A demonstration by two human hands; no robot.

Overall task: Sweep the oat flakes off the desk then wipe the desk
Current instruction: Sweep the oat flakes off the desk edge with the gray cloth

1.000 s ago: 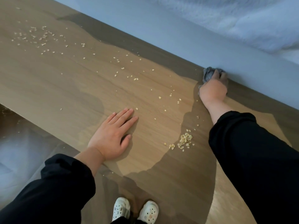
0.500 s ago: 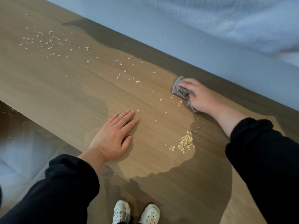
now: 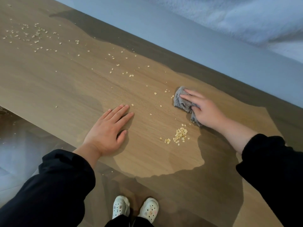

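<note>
Wooden desk (image 3: 65, 82) under my left hand (image 3: 108, 133), palm flat, fingers straight, holding nothing. Just right of it lies a small heap of oat flakes (image 3: 180, 135). Beyond that, my right hand (image 3: 206, 112) presses the grey cloth (image 3: 181, 100) with outstretched fingers; scattered flakes (image 3: 32, 33) lie far left.

Soft, dim light; broad shadows cross the desk (image 3: 65, 82); edges bend.

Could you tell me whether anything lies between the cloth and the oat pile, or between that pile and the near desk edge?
Nothing visible does. Only bare desk and stray flakes separate the cloth, under the right hand, from the pile. Pile to edge is bare; the left hand rests aside.
</note>
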